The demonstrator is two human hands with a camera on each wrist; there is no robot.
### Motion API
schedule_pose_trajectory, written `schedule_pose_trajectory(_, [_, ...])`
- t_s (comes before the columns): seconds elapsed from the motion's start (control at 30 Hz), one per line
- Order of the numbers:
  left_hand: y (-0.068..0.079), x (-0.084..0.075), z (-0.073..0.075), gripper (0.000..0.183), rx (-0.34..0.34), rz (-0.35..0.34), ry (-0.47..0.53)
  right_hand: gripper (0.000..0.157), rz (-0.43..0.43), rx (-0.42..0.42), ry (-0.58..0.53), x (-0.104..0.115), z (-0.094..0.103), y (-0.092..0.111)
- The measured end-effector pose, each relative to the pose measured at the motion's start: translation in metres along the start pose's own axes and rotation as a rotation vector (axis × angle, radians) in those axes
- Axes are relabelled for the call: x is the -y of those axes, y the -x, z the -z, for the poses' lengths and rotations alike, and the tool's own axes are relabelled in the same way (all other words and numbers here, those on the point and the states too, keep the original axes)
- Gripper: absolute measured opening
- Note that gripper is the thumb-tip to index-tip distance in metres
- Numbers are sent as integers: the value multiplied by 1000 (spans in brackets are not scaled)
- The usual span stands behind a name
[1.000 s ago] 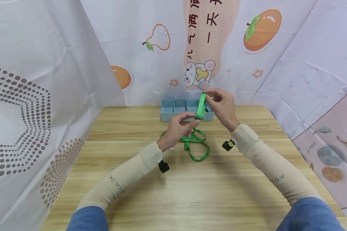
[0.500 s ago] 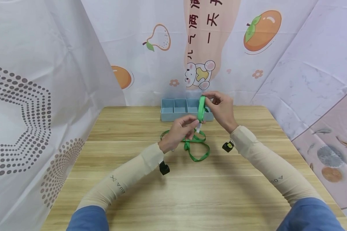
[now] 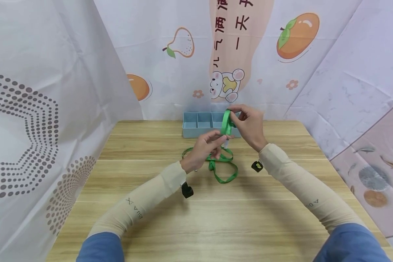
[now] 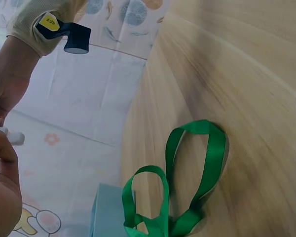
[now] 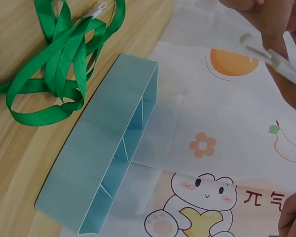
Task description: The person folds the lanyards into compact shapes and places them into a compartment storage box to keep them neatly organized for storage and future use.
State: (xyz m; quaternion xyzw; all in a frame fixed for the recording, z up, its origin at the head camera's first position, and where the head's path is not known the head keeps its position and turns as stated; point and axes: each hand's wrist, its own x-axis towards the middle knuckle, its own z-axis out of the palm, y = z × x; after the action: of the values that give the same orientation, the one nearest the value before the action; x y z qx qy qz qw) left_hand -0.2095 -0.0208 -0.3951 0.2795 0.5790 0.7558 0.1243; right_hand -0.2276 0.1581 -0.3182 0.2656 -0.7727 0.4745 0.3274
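Both hands held a green ribbon band (image 3: 225,122) up in the air: the right hand (image 3: 250,125), fingers bent, pinched its upper end, and the left hand (image 3: 203,149) pinched the lower end, where a white clip (image 5: 284,66) stuck out. Folded into a narrow loop, the band looked light, soft and probably satin-slick, likely to slide or spring open under a loose grip but hardly fragile. Its folded ends seemed the surest places to hold; the clip was likely the one stiff part.

Below, loose loops of ribbon (image 5: 44,118) lay on the wooden tabletop (image 3: 216,222) with another clip (image 5: 95,12), and might snag a fingertip. Behind them stood a blue divided box (image 3: 199,133), its thin rims the nearest edges to knock. Printed cloth (image 3: 170,87) rose close behind, limiting reach. Most room for moving lay toward the person and sideways.
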Motion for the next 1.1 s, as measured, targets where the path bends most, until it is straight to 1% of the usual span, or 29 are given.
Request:
schedule_pose_trajectory(0.1, [-1,1,-1,32,-11,35,9,12,27,-7,8,0,-1,1])
schedule_pose_trajectory(0.2, [0,2,-1,33,-25,51,1,11,28,-13,10,-5,-2,1])
schedule_pose_trajectory(0.27, [1,3,0,31,-28,44,-8,11,21,-19,15,-14,-3,2])
schedule_pose_trajectory(0.37, [1,4,0,24,-36,23,11,12,8,-22,25,-29,-4,3])
schedule_pose_trajectory(0.43, [1,4,-1,29,-55,12,28,13,2,-23,34,-38,-4,4])
schedule_pose_trajectory(0.53, [-1,4,-3,44,-110,7,28,13,8,-12,40,-43,-4,4])
schedule_pose_trajectory(0.6, [-1,4,-4,52,-156,15,-1,13,15,-2,36,-43,-4,5])
schedule_pose_trajectory(0.7, [-2,6,-4,56,-208,25,-60,13,21,9,33,-42,-6,5])
schedule_pose_trajectory(0.8, [-2,8,-3,52,-228,29,-93,13,16,15,28,-41,-6,5])
schedule_pose_trajectory(1.0, [0,13,1,30,-259,-4,-97,13,15,14,48,-41,-5,5])
schedule_pose_trajectory(1.1, [0,13,1,28,-292,-5,-137,13,22,9,69,-41,-4,4])
